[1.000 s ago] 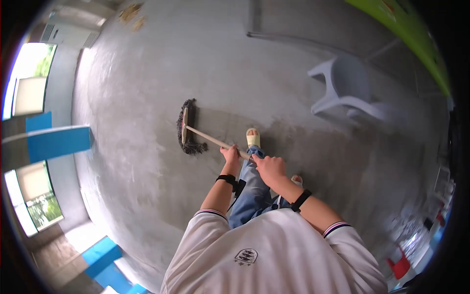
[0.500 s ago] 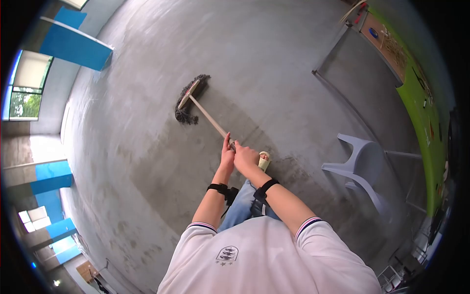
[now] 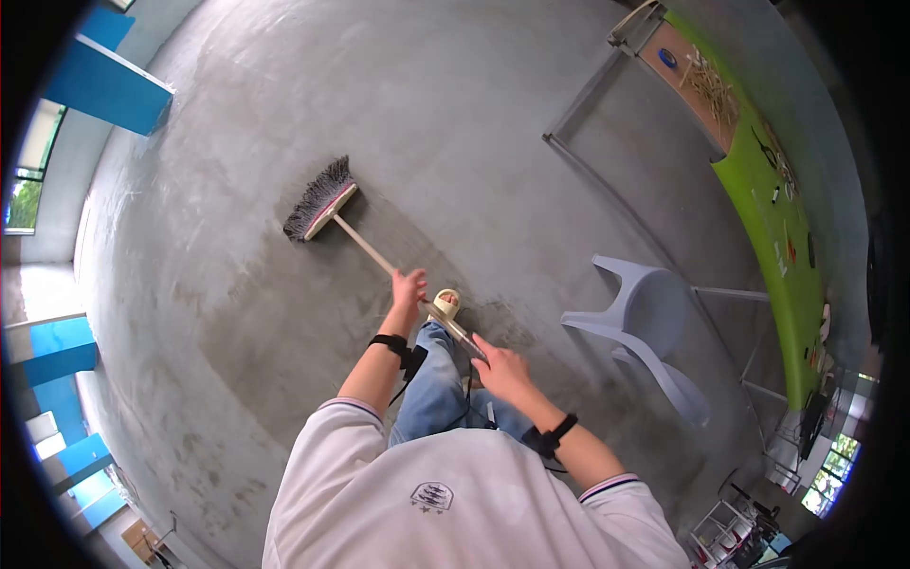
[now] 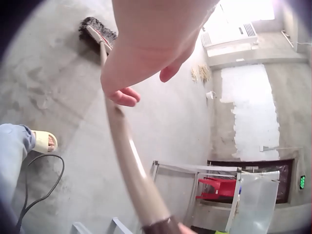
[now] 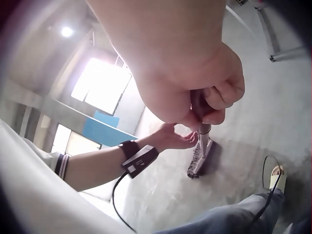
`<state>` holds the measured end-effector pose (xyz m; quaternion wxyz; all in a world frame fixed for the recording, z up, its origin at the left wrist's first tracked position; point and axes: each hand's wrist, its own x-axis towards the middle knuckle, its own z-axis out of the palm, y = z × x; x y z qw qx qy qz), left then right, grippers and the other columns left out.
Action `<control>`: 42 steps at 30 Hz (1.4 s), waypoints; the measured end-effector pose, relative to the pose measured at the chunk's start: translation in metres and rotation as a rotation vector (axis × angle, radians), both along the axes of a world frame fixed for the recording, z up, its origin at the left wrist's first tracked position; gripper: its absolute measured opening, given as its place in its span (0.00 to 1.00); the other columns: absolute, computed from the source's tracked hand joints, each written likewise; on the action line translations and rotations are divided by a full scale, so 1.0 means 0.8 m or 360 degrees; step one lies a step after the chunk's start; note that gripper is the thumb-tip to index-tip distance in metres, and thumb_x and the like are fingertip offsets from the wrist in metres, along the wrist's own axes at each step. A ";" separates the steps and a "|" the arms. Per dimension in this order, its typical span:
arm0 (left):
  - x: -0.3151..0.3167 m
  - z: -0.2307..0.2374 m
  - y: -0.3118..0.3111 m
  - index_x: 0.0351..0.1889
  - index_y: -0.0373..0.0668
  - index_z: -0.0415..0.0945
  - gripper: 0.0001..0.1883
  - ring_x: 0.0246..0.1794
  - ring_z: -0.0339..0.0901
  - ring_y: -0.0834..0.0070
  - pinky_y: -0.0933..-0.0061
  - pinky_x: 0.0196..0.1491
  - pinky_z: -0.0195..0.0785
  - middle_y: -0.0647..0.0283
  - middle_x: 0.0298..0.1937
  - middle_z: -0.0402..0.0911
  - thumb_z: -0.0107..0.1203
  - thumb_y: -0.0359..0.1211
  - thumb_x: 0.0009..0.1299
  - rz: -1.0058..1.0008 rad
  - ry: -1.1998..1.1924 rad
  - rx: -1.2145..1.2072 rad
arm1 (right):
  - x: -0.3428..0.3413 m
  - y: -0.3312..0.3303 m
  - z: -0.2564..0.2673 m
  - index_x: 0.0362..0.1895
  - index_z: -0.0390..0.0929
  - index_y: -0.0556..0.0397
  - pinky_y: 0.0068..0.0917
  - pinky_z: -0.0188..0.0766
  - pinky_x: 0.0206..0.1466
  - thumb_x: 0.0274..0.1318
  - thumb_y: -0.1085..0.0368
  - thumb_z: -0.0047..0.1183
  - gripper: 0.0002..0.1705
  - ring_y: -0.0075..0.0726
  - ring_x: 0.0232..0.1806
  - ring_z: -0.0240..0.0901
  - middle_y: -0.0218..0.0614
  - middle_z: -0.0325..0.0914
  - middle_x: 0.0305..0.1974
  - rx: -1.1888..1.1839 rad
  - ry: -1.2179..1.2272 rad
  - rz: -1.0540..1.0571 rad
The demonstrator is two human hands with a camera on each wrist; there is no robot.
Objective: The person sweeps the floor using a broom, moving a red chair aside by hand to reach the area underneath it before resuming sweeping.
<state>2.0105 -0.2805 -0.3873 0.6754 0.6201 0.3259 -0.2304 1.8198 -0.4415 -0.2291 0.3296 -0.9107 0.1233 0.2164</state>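
Floor of grey concrete (image 3: 445,123) carries a pale plastic chair (image 3: 645,303) and, at a darker patch's (image 3: 284,332) far edge, a shaggy dark-grey mop (image 3: 320,202). Right hand (image 3: 504,372) grips its beige pole's (image 3: 365,245) upper end; left hand (image 3: 409,289) loosely encircles it lower.

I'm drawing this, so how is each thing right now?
Mop: slanted, fibres spread.
Left hand: fingers loosely round the handle.
Right hand: gripping the handle.
Floor: dark, damp-looking patches.
Chair: nobody on it.
Sandal: worn.
Table: things scattered on it.
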 end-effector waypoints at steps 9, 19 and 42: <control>-0.280 -0.013 -0.137 0.52 0.49 0.73 0.25 0.61 0.61 0.55 0.57 0.67 0.46 0.57 0.54 0.72 0.57 0.35 0.53 -0.0836 -0.0582 0.1442 | -0.235 -0.110 -0.024 0.64 0.65 0.39 0.49 0.71 0.41 0.55 0.55 0.50 0.30 0.60 0.38 0.75 0.51 0.78 0.35 0.0205 0.0110 -0.0070; -0.665 -0.037 -0.425 0.73 0.49 0.33 0.57 0.70 0.31 0.31 0.66 0.72 0.40 0.30 0.66 0.10 0.58 0.31 0.46 -0.1554 -0.0053 0.0393 | -0.609 -0.391 0.100 0.66 0.60 0.35 0.50 0.70 0.30 0.56 0.55 0.50 0.32 0.56 0.26 0.75 0.43 0.75 0.30 -0.0361 0.0265 0.0118; -0.808 -0.147 -0.507 0.58 0.49 0.51 0.36 0.48 0.71 0.32 0.57 0.50 0.72 0.28 0.67 0.16 0.53 0.26 0.50 -0.1726 -0.0063 0.1072 | -0.802 -0.419 -0.129 0.58 0.72 0.28 0.40 0.68 0.20 0.50 0.48 0.56 0.28 0.43 0.16 0.72 0.32 0.70 0.20 -0.0471 0.0068 -0.0369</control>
